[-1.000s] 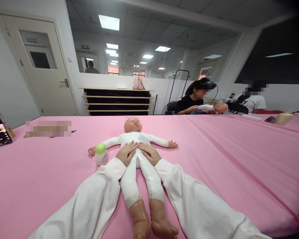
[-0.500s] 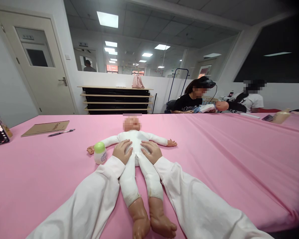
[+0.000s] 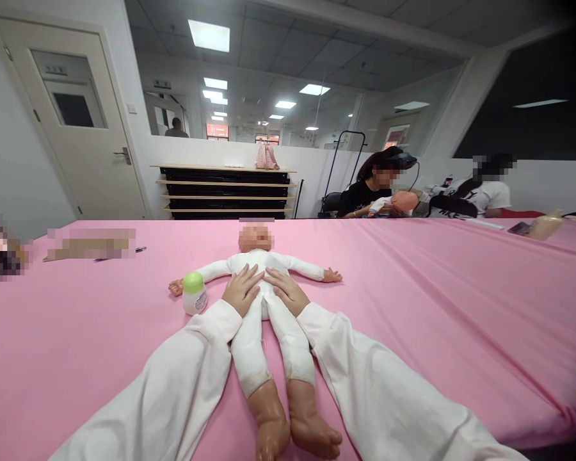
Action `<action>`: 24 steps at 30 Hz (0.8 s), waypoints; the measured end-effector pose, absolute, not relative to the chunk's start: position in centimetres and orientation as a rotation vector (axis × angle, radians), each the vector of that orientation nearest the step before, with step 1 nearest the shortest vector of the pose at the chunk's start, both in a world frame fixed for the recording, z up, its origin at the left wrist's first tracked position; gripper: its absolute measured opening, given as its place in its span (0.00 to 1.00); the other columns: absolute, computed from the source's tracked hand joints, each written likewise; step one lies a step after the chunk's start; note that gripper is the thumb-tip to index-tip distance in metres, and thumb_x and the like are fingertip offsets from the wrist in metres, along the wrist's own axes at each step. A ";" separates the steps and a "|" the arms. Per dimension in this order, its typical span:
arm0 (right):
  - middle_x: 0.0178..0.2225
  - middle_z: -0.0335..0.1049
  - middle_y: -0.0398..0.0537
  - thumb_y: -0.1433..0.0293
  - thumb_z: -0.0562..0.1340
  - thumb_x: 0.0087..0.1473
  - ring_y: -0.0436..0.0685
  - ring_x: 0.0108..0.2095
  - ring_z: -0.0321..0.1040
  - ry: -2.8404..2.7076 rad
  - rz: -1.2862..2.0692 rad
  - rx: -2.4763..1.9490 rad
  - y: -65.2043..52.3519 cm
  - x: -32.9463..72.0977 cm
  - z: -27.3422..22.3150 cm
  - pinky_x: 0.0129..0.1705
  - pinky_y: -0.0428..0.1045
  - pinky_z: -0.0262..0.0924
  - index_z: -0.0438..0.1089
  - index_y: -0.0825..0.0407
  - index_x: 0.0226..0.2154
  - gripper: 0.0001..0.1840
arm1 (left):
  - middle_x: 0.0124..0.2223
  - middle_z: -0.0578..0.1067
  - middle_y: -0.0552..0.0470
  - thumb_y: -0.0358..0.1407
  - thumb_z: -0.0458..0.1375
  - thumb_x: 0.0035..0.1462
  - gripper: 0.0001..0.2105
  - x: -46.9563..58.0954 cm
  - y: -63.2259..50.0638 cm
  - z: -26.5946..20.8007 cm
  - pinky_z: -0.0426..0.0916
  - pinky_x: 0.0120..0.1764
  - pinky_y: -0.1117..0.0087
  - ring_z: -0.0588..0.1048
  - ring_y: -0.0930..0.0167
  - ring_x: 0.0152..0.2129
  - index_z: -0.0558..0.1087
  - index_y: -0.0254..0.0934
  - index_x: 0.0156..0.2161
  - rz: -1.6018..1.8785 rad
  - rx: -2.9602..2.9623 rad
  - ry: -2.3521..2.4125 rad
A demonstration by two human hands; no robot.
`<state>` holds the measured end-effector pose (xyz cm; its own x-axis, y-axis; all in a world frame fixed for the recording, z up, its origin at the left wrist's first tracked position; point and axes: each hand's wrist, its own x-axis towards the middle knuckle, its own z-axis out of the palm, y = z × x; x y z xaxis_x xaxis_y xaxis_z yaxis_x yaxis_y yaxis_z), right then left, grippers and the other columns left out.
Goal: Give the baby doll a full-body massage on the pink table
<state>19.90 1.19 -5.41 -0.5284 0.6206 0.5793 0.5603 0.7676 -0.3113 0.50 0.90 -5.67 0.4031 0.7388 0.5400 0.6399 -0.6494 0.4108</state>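
A baby doll (image 3: 249, 365) with a white cloth body lies on its back, arms spread and its feet toward me. My left hand (image 3: 243, 291) rests flat on the left side of its belly, fingers stretched out. On the belly's other side lies my right hand (image 3: 288, 289), also flat with its fingers extended inward. The fingertips of both hands come close together near the middle of the torso. Beside the doll's hand on the left stands a small white bottle with a green cap (image 3: 194, 294), apart from my left sleeve.
A pink cloth (image 3: 436, 307) covers the table. At the far left lie a blurred flat brown item (image 3: 91, 243) and a pen (image 3: 141, 249). A pump bottle (image 3: 544, 225) stands at the far right. Beyond the table, a person (image 3: 365, 192) holds another doll (image 3: 403, 202).
Both my hands have slid inward and slightly up the doll's belly, and their fingers now lie flatter and nearer each other. The person opposite has shifted the other doll.
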 end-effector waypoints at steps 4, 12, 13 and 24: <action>0.58 0.51 0.53 0.61 0.44 0.58 0.58 0.58 0.48 -2.226 0.078 -1.011 1.0 20.1 -5.5 0.56 0.61 0.48 0.56 0.51 0.54 0.24 | 0.56 0.63 0.48 0.35 0.46 0.56 0.17 0.5 0.6 -5.6 0.55 0.53 0.53 0.58 0.63 0.55 0.66 0.39 0.51 1.209 2.444 1.365; 0.36 0.70 0.50 0.66 0.53 0.54 0.55 0.40 0.65 -2.030 -0.070 -0.864 -0.3 19.5 -4.5 0.43 0.54 0.62 0.70 0.49 0.35 0.12 | 0.43 0.73 0.49 0.25 0.46 0.48 0.17 0.2 0.7 -5.8 0.64 0.47 0.61 0.69 0.68 0.42 0.71 0.37 0.41 1.477 2.503 1.311; 0.36 0.70 0.49 0.66 0.53 0.54 0.54 0.39 0.65 -2.034 -0.066 -0.834 -0.3 19.5 -4.4 0.43 0.54 0.63 0.71 0.49 0.35 0.12 | 0.43 0.73 0.48 0.25 0.45 0.47 0.17 0.2 0.8 -5.8 0.64 0.47 0.61 0.69 0.68 0.42 0.71 0.36 0.41 1.479 2.503 1.301; 0.56 0.55 0.50 0.66 0.44 0.58 0.55 0.57 0.50 -2.256 0.054 -0.846 0.9 20.1 -5.3 0.56 0.58 0.50 0.58 0.49 0.53 0.22 | 0.48 0.71 0.48 0.26 0.45 0.48 0.20 0.2 0.8 -5.8 0.63 0.50 0.60 0.67 0.68 0.47 0.69 0.38 0.46 1.385 2.709 1.024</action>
<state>20.14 0.90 -5.27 -0.5288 0.5882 0.6118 0.5584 0.7840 -0.2711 0.22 0.77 -5.78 0.4249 0.5080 0.7493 0.5675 -0.7943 0.2168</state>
